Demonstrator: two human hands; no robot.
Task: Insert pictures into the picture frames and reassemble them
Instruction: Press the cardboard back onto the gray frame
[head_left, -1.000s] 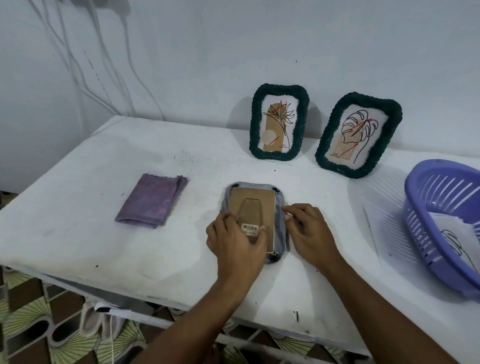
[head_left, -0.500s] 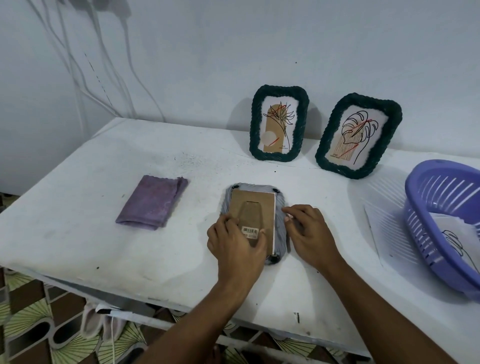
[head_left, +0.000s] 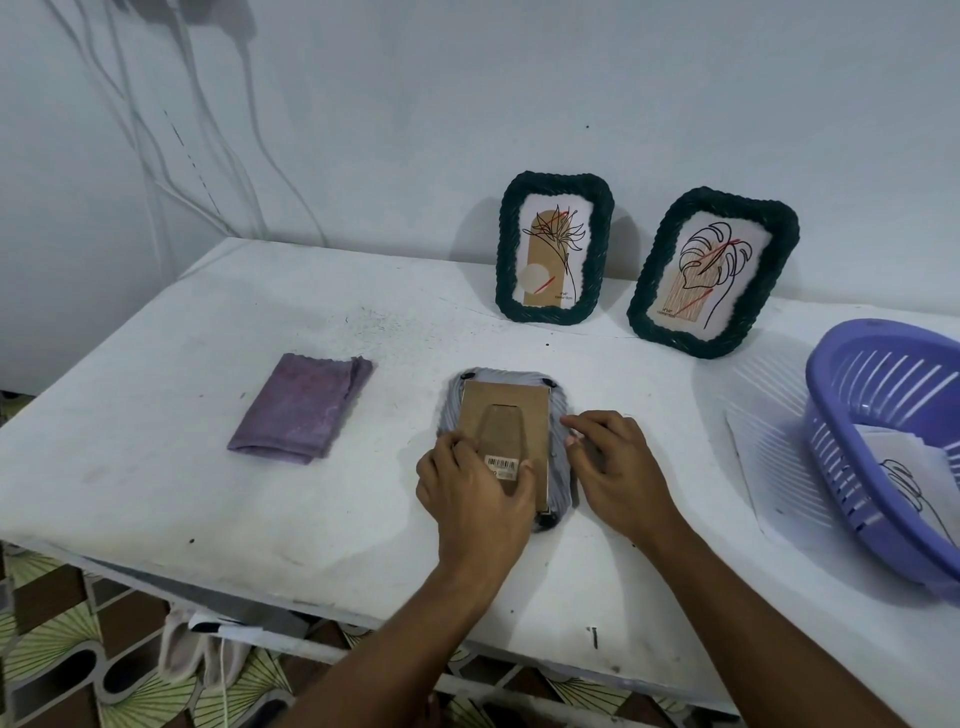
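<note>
**Backing board seated, right edge unsecured**

Grey frame (head_left: 506, 447) lies face-down at desk (head_left: 156, 467) centre, long axis running away from the person. Left hand (head_left: 475, 493) presses flat on the backing board (head_left: 506, 415); right hand (head_left: 613, 467) – nearer the raised right edge – touches it with loosely bent fingertips, gripping nothing

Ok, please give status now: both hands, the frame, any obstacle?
Left hand presses cardboard backing. Right hand touches grey frame edge. Frame face down on table. Nothing in the way.
</note>
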